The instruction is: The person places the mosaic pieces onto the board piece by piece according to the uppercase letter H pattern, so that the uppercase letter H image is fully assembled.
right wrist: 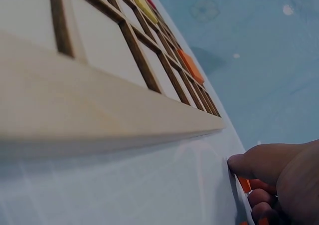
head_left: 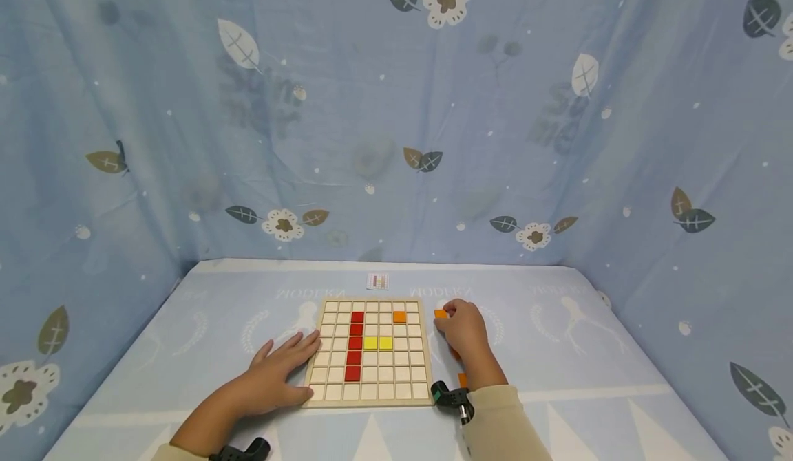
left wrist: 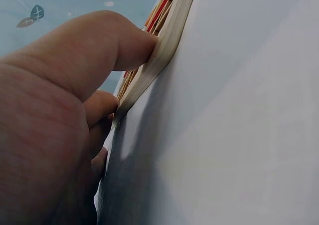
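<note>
A wooden grid board (head_left: 365, 403) lies on the table. Several red tiles (head_left: 354, 343) form a column in it, two yellow tiles (head_left: 378, 342) sit right of that column, and one orange tile (head_left: 399, 317) fills a cell at upper right. My left hand (head_left: 275, 373) has its fingers spread, with thumb and fingertips touching the board's left edge. Beyond the board's right side, my right hand (head_left: 464, 330) pinches a loose orange tile (head_left: 440, 314) between thumb and fingers. In the right wrist view, the thumb and curled fingers partly cover that tile (right wrist: 244, 184).
More orange tiles (head_left: 462, 380) lie under and beside the right forearm, partly hidden. Behind the board is a small printed card (head_left: 377, 281) with a coloured grid. Blue patterned curtains (head_left: 372, 117) enclose the table at the back and sides.
</note>
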### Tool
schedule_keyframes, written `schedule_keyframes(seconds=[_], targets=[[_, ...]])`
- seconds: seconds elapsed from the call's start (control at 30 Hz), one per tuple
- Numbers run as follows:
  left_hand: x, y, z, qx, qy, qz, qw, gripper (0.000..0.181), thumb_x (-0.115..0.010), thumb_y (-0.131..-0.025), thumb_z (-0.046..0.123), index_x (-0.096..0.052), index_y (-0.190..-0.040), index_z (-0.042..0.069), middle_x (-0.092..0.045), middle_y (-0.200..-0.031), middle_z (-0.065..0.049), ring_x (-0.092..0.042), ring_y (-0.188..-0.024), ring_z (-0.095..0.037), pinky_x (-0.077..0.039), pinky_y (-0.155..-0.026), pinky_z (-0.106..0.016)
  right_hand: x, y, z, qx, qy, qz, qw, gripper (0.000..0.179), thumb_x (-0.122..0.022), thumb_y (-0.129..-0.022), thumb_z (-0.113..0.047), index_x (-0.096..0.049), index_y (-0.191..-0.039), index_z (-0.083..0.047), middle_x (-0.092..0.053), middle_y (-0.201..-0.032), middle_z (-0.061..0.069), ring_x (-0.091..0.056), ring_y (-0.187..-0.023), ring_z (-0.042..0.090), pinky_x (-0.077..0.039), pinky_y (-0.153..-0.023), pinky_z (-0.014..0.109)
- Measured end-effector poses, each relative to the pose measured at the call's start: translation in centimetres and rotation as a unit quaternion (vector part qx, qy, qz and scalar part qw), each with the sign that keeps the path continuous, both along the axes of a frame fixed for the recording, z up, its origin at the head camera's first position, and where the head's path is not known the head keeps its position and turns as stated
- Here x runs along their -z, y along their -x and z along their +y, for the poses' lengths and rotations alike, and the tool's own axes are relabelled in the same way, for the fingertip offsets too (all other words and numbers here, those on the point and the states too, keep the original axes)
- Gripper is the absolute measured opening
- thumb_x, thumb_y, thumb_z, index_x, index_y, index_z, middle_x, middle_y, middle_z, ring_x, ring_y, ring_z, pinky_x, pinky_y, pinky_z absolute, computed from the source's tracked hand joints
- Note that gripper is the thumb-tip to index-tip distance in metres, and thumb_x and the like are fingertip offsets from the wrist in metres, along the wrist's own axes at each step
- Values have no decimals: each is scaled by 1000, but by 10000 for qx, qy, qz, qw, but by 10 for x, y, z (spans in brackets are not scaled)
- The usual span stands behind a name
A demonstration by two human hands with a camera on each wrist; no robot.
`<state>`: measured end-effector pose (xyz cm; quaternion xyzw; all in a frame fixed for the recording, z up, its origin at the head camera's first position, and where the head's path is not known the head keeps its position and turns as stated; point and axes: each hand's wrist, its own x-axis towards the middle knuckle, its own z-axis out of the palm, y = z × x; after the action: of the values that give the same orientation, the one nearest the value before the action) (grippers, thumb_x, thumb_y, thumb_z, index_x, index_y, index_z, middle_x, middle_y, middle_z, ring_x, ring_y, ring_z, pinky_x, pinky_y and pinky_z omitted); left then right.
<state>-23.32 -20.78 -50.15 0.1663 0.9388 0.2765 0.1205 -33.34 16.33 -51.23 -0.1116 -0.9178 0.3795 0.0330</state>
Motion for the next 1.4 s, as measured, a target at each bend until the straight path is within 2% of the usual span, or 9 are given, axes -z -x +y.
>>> schedule_keyframes(seconds=[0.23,0.33,0.6,0.7,0.93,1.17,1.4], targets=[[2,1,0,36,-32,37,10000,93,-82,-87,40,-36,-165,17,-25,-174,1,-15,-162,-39,8,-120,-71,0,-3,2,-92,98,142,9998,30,-82,-91,-21,-71,-116,-7,-68,-113,11,-64,-99,27,-57,-86,44],[2,1,1,41,-31,34,10000,93,-82,-87,40,-36,-165,17,-25,-174,1,-15,-162,-39,8,-120,-71,-4,-6,0,-209,171,167,9995,33,-81,-92,-23,-70,-119,-9,-67,-112,10,-63,-96,26,-57,-82,42],[1,-3,0,-83,20,-130,9999,94,-83,-85,40,-38,-164,18,-28,-174,2,-16,-162,-39,7,-120,-72,-22,-32,-29,-819,374,309,9955,35,-82,-92,-22,-70,-122,-8,-66,-107,7,-61,-89,22,-56,-75,37],[-1,-4,-1,-76,14,-106,9999,93,-83,-85,40,-38,-164,18,-28,-174,1,-16,-161,-40,7,-120,-72,-25,-38,-41,-929,447,343,9941,35,-82,-92,-22,-69,-122,-8,-66,-105,6,-60,-87,21,-55,-74,37],[1,-2,-1,-31,-5,3,10000,93,-82,-86,39,-38,-164,17,-27,-174,0,-16,-162,-39,7,-120,-71,-22,-42,-58,-700,905,181,9933,34,-81,-92,-21,-69,-121,-8,-65,-107,8,-60,-87,24,-54,-71,39],[4,2,-2,-23,42,41,10000,93,-82,-86,39,-37,-165,18,-26,-174,1,-16,-162,-38,7,-121,-71,-15,-41,-66,-577,574,244,9964,29,-83,-91,-25,-72,-113,-11,-68,-99,3,-61,-84,20,-55,-75,39],[3,1,-2,-6,32,40,10000,93,-82,-86,40,-37,-165,18,-26,-174,1,-15,-162,-38,8,-121,-71,-11,-40,-71,-593,365,247,9973,30,-84,-90,-27,-72,-113,-12,-68,-100,2,-62,-85,19,-55,-77,40]])
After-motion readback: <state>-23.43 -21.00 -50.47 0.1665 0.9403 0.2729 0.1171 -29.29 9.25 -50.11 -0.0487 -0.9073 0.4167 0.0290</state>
